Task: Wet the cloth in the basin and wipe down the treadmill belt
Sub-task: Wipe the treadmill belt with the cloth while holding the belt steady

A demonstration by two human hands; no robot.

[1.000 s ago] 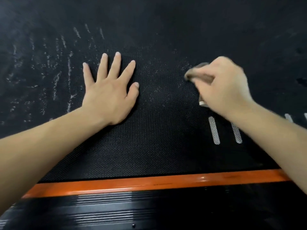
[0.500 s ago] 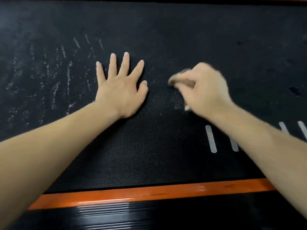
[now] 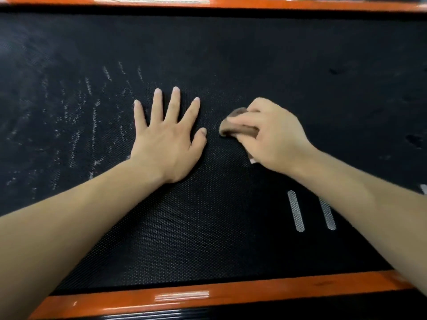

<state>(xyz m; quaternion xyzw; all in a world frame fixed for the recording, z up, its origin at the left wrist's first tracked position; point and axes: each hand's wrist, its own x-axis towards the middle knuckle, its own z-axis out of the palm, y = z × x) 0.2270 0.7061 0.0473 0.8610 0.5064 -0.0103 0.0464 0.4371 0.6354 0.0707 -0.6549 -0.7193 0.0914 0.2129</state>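
The black textured treadmill belt (image 3: 208, 239) fills the view. My left hand (image 3: 167, 137) lies flat on it with fingers spread, holding nothing. Just to its right, my right hand (image 3: 275, 137) is closed around a bunched brownish cloth (image 3: 233, 127) and presses it onto the belt, a small gap away from my left thumb. Most of the cloth is hidden under my fingers. White dusty streaks (image 3: 92, 116) mark the belt left of my left hand. No basin is in view.
An orange side rail (image 3: 184, 296) runs along the near edge and another orange rail (image 3: 231, 3) along the far edge. Two white oval markings (image 3: 295, 211) sit on the belt under my right forearm. Dark wet spots (image 3: 413, 139) show at the right.
My right hand has slid the cloth leftward across the belt, toward my left thumb. The camera has tilted up, bringing the far orange rail into view. My left hand stays flat.
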